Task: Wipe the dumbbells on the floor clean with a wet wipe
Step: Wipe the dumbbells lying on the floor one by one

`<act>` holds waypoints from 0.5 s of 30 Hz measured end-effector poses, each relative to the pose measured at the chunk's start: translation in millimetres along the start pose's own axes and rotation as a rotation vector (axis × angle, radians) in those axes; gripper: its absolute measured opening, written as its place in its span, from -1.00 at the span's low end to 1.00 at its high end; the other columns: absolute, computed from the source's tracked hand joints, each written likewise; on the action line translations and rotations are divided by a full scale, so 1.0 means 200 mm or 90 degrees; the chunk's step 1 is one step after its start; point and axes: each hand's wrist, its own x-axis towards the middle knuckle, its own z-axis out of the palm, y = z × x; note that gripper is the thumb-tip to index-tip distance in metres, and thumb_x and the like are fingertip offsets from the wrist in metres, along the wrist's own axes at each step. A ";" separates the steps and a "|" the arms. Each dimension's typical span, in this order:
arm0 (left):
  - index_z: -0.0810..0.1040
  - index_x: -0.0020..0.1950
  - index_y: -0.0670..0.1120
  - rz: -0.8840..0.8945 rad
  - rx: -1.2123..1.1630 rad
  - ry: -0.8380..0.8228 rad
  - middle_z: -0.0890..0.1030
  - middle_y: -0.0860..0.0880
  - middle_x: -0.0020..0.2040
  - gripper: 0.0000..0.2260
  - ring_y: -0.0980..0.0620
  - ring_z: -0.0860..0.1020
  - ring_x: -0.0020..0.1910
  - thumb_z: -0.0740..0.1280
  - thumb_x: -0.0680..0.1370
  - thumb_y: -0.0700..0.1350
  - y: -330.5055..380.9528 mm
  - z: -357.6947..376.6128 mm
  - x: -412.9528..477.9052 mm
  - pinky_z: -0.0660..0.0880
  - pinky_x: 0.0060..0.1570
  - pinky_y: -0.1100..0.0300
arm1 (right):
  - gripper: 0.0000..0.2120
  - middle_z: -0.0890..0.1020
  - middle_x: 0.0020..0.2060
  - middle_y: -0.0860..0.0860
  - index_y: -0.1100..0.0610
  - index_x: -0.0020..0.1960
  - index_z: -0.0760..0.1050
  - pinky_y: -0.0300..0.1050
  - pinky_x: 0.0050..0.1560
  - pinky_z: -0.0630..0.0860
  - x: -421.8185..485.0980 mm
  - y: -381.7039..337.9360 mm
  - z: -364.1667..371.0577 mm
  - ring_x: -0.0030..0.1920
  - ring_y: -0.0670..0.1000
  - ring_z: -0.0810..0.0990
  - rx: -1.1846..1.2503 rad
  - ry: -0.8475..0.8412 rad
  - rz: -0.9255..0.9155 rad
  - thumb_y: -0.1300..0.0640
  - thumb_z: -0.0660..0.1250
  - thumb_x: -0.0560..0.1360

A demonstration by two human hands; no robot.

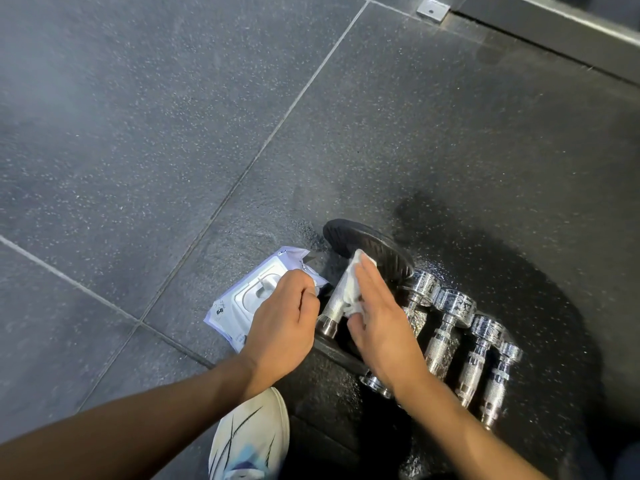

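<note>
A large dumbbell lies on the dark floor, with a black rubber head and a knurled chrome handle. My right hand lies flat with straight fingers and presses a white wet wipe against the handle and the head's inner face. My left hand sits just left of the handle, over the wet wipe pack, with its fingers curled under; what they hold is hidden. Several small chrome dumbbells lie side by side to the right of my right hand.
My white shoe stands at the bottom, just below my left wrist. The floor is dark speckled rubber tile with pale seams. A raised metal ledge and a small metal bracket run along the top right.
</note>
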 end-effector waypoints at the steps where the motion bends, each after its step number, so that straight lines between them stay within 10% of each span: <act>1: 0.30 -0.11 0.12 0.001 -0.001 0.000 0.41 0.10 -0.20 -0.86 0.11 0.43 -0.22 0.05 0.64 0.02 0.00 0.00 0.00 0.26 -0.23 0.09 | -0.32 0.19 0.62 -0.09 0.06 0.63 0.17 -0.25 0.51 0.26 -0.02 -0.03 0.00 0.54 -0.27 0.23 0.090 0.034 0.046 0.37 0.26 0.58; 5: 0.30 -0.11 0.12 0.006 -0.005 0.002 0.41 0.11 -0.21 -0.86 0.13 0.44 -0.23 0.07 0.64 0.00 0.00 0.00 0.00 0.24 -0.24 0.11 | -0.60 0.72 -0.05 -0.23 -0.05 0.31 0.50 -0.32 0.15 0.55 0.01 -0.11 -0.01 0.04 -0.26 0.67 0.391 0.052 0.287 0.35 0.24 0.61; 9: 0.29 -0.13 0.13 0.006 -0.010 0.003 0.41 0.10 -0.20 -0.84 0.13 0.43 -0.22 0.04 0.64 0.03 -0.01 0.00 0.00 0.26 -0.25 0.10 | -0.39 0.64 0.15 0.21 0.33 0.36 0.49 0.15 0.47 0.34 0.08 -0.04 0.00 0.21 0.24 0.57 0.883 0.078 0.441 0.46 0.10 0.33; 15: 0.29 -0.13 0.09 0.012 0.001 0.010 0.40 0.10 -0.20 -0.84 0.13 0.43 -0.21 0.07 0.65 -0.01 -0.01 0.01 0.00 0.30 -0.23 0.05 | -0.58 0.55 0.04 0.27 0.40 0.16 0.50 0.14 0.53 0.28 0.21 -0.02 0.00 0.05 0.22 0.54 1.061 0.143 0.547 0.54 0.04 0.39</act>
